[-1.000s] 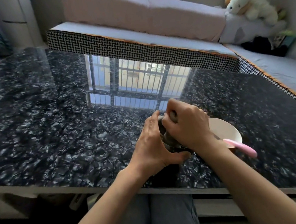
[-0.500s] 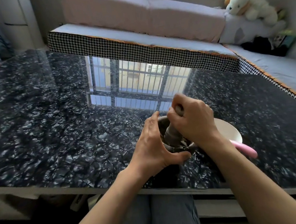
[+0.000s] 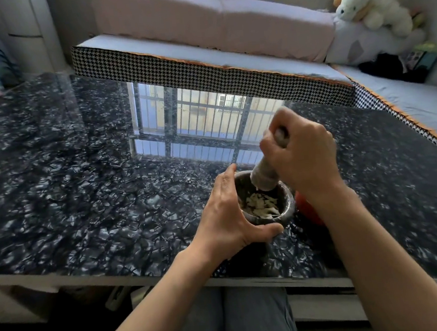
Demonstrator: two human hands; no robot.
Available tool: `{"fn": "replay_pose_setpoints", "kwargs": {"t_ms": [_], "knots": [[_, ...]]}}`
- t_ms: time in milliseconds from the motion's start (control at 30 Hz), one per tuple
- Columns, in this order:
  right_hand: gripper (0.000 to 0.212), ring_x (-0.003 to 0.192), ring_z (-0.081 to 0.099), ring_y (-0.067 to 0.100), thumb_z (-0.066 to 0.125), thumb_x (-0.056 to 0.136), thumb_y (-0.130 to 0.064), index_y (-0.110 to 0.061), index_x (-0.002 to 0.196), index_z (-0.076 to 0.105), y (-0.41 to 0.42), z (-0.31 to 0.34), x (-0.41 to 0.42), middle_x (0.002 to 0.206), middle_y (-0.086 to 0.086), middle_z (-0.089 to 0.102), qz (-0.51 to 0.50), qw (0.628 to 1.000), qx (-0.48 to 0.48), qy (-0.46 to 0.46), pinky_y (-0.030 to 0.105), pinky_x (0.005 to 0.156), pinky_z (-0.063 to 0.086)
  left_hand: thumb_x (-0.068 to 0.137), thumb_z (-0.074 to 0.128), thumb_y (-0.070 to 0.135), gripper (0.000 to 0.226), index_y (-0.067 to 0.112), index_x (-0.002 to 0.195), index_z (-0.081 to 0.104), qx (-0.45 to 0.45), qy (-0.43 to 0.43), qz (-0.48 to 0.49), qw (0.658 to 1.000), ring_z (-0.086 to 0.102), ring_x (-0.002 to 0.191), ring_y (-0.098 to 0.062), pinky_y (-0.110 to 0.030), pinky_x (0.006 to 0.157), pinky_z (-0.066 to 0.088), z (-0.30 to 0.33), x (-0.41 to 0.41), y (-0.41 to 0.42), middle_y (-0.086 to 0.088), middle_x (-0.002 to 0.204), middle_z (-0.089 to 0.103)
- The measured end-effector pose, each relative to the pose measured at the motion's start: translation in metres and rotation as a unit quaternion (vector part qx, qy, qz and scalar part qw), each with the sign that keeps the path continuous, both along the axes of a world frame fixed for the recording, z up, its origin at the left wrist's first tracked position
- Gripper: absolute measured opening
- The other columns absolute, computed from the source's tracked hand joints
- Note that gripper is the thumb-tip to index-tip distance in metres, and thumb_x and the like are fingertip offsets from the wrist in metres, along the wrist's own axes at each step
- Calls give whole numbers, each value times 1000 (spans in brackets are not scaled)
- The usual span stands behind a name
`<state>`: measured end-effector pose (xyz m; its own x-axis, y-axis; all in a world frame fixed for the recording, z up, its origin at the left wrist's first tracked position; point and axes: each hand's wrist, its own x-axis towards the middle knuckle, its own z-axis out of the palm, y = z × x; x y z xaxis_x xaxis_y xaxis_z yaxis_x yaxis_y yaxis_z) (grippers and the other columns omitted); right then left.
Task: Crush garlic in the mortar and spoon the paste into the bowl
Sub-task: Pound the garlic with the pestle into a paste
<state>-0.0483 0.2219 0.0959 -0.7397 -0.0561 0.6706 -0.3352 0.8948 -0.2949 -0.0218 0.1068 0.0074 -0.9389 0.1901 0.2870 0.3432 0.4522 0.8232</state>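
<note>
Lifted since earlier, pestle (image 3: 265,178) is hanging over garlic (image 3: 261,205); I'm fisting it right-handed (image 3: 301,154) while left hand (image 3: 225,218) is gripping mortar (image 3: 286,199) steady, lower centre.

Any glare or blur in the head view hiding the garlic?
Head view: window glare on the table sits behind the mortar; right hand and pestle are motion-blurred; garlic reads clearly; edges bend from the wide lens.

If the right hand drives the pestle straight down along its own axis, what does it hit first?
The pestle in the right hand slants down into the mortar, so its tip would likely meet the garlic first; depth is hard to judge.
</note>
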Motion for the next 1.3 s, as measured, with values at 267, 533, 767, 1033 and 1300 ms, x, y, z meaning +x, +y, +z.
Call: {"fn": "replay_pose_setpoints", "kwargs": {"t_ms": [267,533,767,1033,1300], "knots": [[14,58,42,20,58,80,-22,-18,72,46,-7,-15,4,62,-7,42,30,995,71,-70,27,52,23,52,82,46,124,12,146,8,-2,2,-1,1000,24,133,-9,-15,103,20,0,0,1,-1,147,24],[18,59,42,21,56,82,-24,-19,73,42,-16,-33,6,63,-4,45,19,992,50,-118,29,58,29,51,83,45,124,12,145,10,4,8,-1,1000,22,126,1,-12,102,18,1,1,0,1,145,26],[14,52,46,12,57,82,-17,-19,73,47,-2,-7,2,60,-5,48,-6,998,-59,-37,20,51,32,49,84,45,124,13,145,12,4,4,-5,1000,25,116,6,-1,93,18,-1,-1,-1,1,141,31],[15,59,46,20,58,81,-19,-18,73,46,-2,-13,3,61,-4,47,9,998,-19,-53,26,58,29,49,84,44,124,10,145,13,5,2,-2,1000,25,117,3,9,89,11,-2,-3,-2,-1,140,32],[16,56,42,22,57,82,-19,-17,72,44,-7,-28,3,61,-2,45,32,994,39,-96,28,57,26,50,84,44,124,10,145,12,-1,7,-1,1000,25,118,3,5,91,15,-3,-3,-2,-1,142,30]]}}
